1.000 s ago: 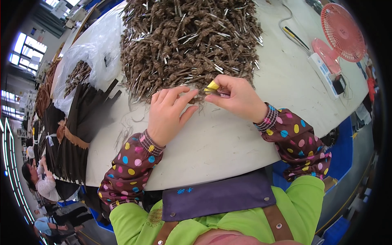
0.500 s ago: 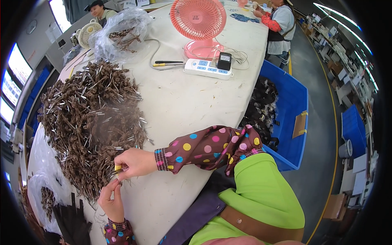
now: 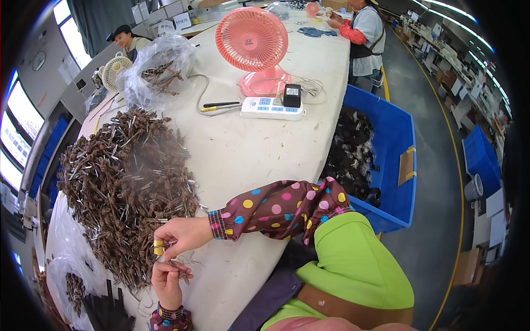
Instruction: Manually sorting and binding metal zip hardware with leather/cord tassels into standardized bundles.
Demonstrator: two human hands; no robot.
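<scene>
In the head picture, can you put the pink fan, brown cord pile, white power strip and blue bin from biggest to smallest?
1. Brown cord pile
2. Blue bin
3. Pink fan
4. White power strip
That's how big they look.

From where I stand, the pale worktop [image 3: 237, 154] stretches away beyond the fingers [image 3: 164, 268], its surface flecked with bits of debris. Up and to the left of the fingers, bright windows [image 3: 14, 138] let in daylight through a pale wall [image 3: 44, 41], where a round clock [image 3: 38, 60] hangs beside a dark grey-green curtain [image 3: 102, 25]. Well to their right, past the worktop's edge, runs a smooth grey floor [image 3: 411, 243] marked with a yellow line [image 3: 457, 209]. Farther right than that line, a long row of cluttered benches [image 3: 441, 60] recedes into the room, too small and bent to make out in detail, under bright strip lights [image 3: 486, 71].
</scene>
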